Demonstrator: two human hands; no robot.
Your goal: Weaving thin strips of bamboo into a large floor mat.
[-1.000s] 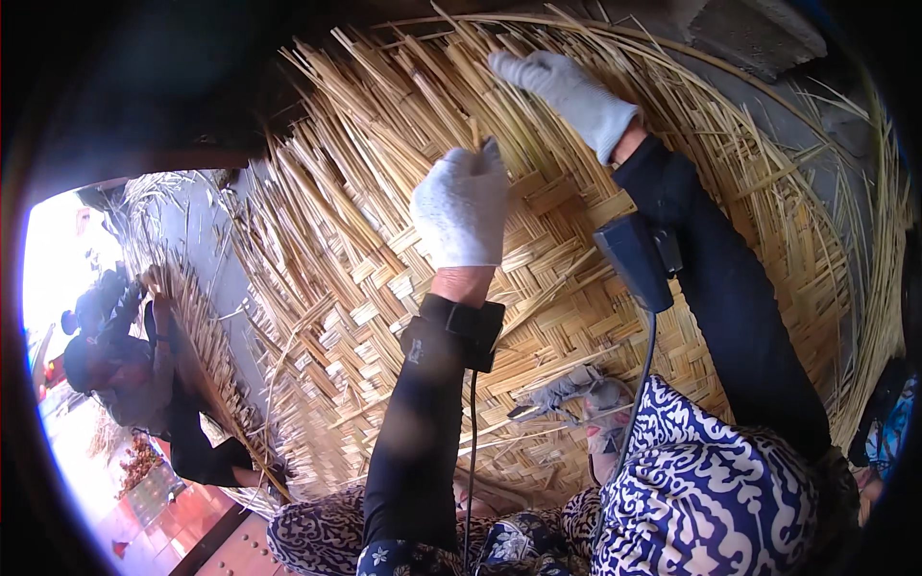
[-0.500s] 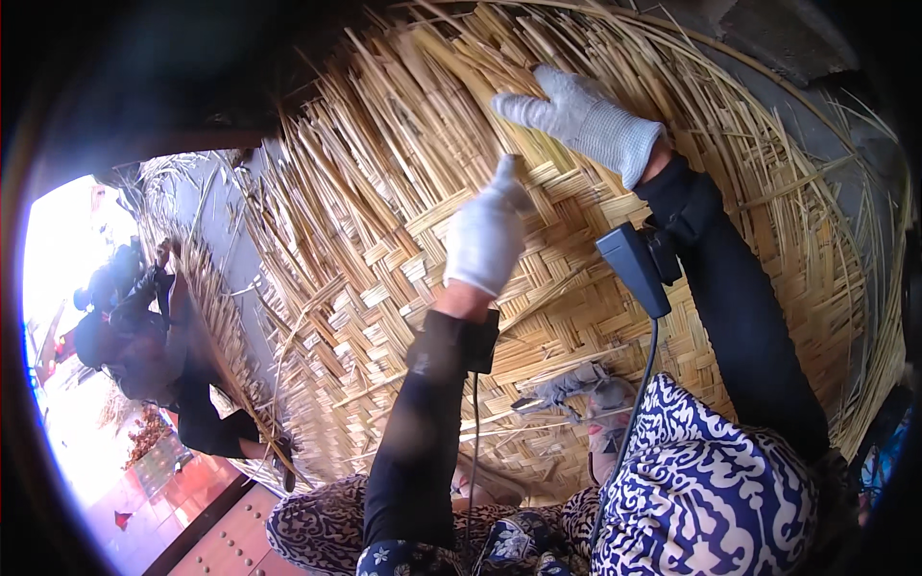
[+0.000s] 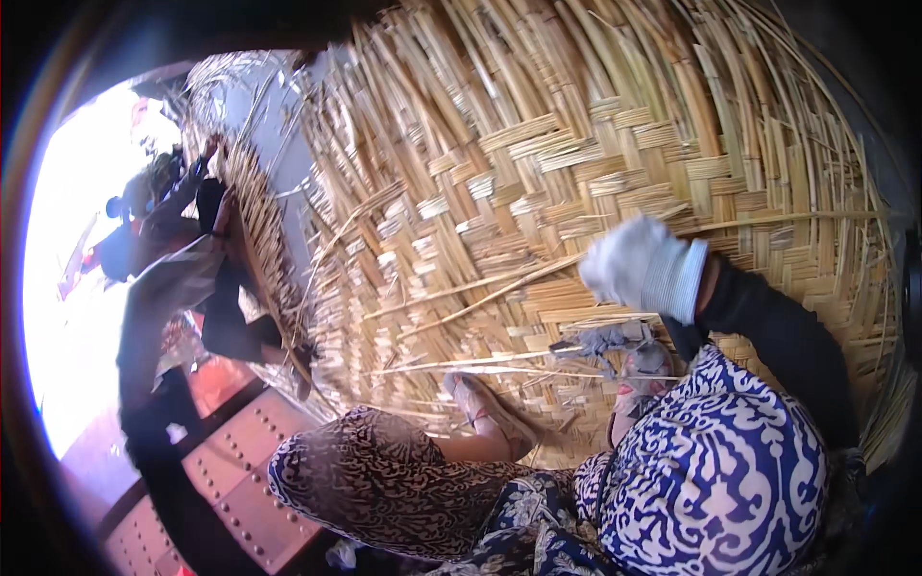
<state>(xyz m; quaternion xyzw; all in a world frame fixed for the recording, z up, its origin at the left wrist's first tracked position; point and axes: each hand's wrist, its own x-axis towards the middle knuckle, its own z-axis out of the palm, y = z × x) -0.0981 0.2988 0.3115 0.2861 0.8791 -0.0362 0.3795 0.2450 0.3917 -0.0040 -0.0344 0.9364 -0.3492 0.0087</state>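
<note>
The woven mat of pale split cane fills most of the view, with loose strip ends fanning out at the top. My right hand, in a pale knit glove, is curled closed over the mat beside loose long strips; what is under its fingers is hidden. My left hand is out at the far left, away from this mat, smeared by motion over the other person's area. I cannot make out its fingers or whether it holds anything. A crumpled grey cloth lies on the mat by my foot.
Another person in dark clothing works at the upper left beside a narrow fringed piece of cane. A grey floor shows between the pieces. At the lower left are pink studded tiles. My sandalled feet and patterned clothing are below.
My left hand has swung from the mat's upper middle to the far left. My right hand has moved down from the upper strips and curled. The view has shifted.
</note>
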